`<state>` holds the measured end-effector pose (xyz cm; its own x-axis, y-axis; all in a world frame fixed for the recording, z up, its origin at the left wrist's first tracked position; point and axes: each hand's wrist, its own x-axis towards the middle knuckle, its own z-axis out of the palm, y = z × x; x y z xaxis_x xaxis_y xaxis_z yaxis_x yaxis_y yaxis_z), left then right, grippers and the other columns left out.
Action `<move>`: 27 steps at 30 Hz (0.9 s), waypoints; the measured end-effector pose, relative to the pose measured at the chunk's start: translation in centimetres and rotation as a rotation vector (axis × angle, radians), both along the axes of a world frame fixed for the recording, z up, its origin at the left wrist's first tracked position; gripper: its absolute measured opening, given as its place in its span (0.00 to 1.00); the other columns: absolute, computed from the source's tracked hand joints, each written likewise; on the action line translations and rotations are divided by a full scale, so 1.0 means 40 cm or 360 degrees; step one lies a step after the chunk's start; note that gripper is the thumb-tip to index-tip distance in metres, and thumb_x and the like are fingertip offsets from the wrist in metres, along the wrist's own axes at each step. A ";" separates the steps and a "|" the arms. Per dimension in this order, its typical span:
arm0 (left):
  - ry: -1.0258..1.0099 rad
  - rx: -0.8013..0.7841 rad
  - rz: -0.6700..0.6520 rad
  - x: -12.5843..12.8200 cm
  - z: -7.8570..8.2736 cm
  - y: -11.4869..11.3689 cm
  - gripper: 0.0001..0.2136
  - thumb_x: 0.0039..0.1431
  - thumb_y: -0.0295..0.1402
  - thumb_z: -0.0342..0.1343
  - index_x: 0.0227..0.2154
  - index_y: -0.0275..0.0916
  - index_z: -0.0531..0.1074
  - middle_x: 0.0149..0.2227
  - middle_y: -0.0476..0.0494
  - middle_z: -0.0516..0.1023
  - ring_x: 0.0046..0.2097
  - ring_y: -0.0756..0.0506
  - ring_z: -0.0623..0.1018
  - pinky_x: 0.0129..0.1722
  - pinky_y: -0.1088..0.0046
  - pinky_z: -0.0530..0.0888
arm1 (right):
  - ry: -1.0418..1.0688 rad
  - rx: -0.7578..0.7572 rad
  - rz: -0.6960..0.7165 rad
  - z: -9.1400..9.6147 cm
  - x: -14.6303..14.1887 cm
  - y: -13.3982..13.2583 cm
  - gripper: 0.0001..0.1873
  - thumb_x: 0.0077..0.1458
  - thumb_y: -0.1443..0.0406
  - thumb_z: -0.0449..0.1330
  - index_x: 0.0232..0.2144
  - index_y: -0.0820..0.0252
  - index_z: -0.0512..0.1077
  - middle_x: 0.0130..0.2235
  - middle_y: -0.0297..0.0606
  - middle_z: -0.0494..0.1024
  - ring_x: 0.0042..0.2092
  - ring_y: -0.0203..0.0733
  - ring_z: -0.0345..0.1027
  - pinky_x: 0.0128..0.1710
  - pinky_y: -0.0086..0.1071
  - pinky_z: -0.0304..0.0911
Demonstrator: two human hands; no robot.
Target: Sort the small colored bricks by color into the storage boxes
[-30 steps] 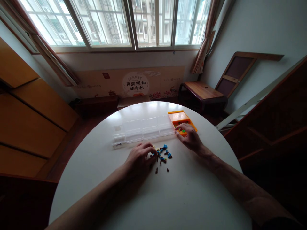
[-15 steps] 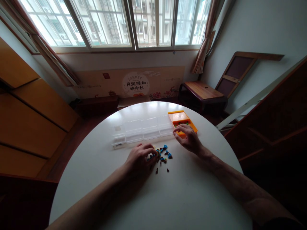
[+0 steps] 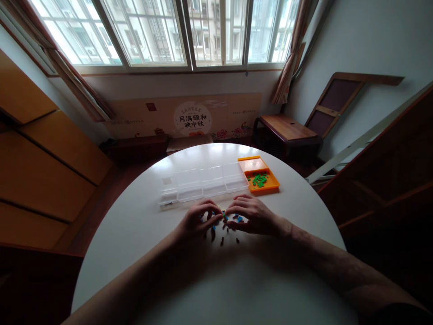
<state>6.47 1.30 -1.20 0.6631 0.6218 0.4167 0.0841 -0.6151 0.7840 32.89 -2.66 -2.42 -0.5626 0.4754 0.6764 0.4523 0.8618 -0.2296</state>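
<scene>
A small heap of tiny blue, brown and dark bricks point(image 3: 226, 225) lies in the middle of the round white table point(image 3: 216, 280). My left hand point(image 3: 198, 221) rests on the heap's left side, fingers curled down onto the pieces. My right hand point(image 3: 252, 214) is on the heap's right side, fingers bent over the bricks, fingertips nearly meeting the left hand's. What either hand pinches is hidden. Behind them stands an open orange box point(image 3: 267, 186) with several green bricks point(image 3: 259, 180) inside.
A row of clear plastic compartment boxes point(image 3: 203, 184) lies across the table left of the orange box. Beyond the table are a window, a low wooden bench point(image 3: 287, 128) at the right, and wooden panels at both sides.
My right hand has left the orange box and come back and left to the brick heap, uncovering the green bricks. My left hand stayed on the heap, shifting slightly.
</scene>
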 end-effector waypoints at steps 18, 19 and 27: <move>0.0093 0.0382 0.0029 -0.008 -0.016 0.005 0.04 0.72 0.33 0.65 0.43 0.41 0.84 0.40 0.41 0.84 0.37 0.47 0.81 0.40 0.69 0.78 | 0.0314 -0.0086 -0.0491 0.014 0.074 0.025 0.02 0.69 0.63 0.67 0.42 0.53 0.78 0.36 0.35 0.83 0.39 0.45 0.78 0.51 0.44 0.73; 0.0149 0.0495 0.0063 -0.014 -0.021 0.011 0.04 0.72 0.34 0.65 0.42 0.41 0.84 0.40 0.42 0.85 0.38 0.47 0.82 0.42 0.68 0.77 | 0.0373 -0.0120 -0.0641 0.013 0.097 0.033 0.03 0.69 0.62 0.66 0.41 0.53 0.78 0.35 0.36 0.83 0.40 0.46 0.78 0.50 0.44 0.73; 0.0384 0.0890 0.0269 -0.084 -0.007 0.064 0.07 0.76 0.34 0.59 0.43 0.42 0.83 0.42 0.45 0.86 0.36 0.48 0.81 0.46 0.66 0.74 | 0.0492 -0.0440 -0.1366 -0.050 0.244 0.103 0.09 0.63 0.57 0.66 0.38 0.55 0.79 0.40 0.40 0.86 0.38 0.50 0.77 0.46 0.45 0.72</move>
<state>3.11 3.85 -1.48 0.6906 0.4577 0.5600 0.3502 -0.8891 0.2948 42.66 1.44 -4.42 0.2379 0.8083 0.5385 0.7905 0.1610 -0.5910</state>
